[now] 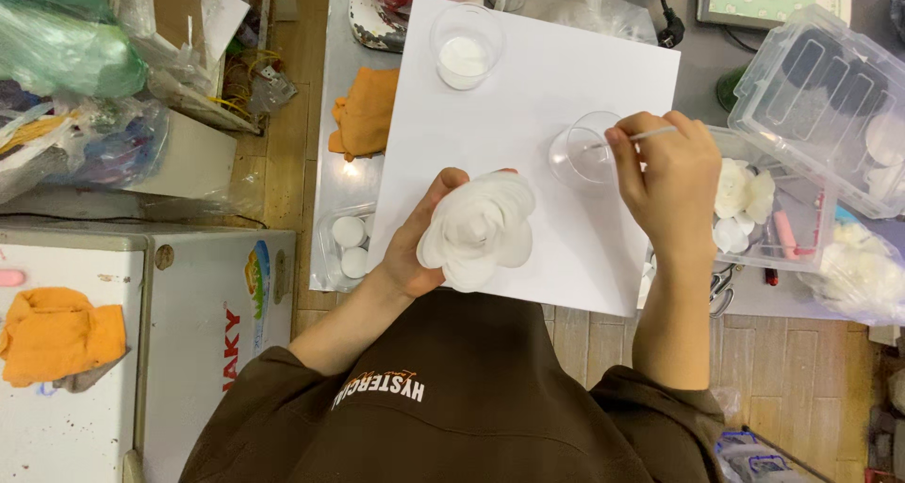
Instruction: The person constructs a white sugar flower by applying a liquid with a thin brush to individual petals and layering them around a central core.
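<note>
Left hand (415, 247) grasps a white rose (479, 230) from below, over the near part of a white sheet (528, 78). Right hand (665, 186) pinches a thin stick (633, 138) dipping into a clear cup (583, 149) just beside it. Bare sheet lies beyond both hands, up to a second cup (466, 46). Boxes (820, 97) crowd the grey bench (335, 177) right of the right hand.

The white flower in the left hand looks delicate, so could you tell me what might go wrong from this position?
1. The left hand grips the white flower from one side only; a tighter squeeze could crush or loosen its layered petals.
2. The right hand works a thin stick inside a light, clear cup; a push could tip it onto the white sheet.
3. Whatever the stick picks up might drip on the sheet on its way to the flower.
</note>
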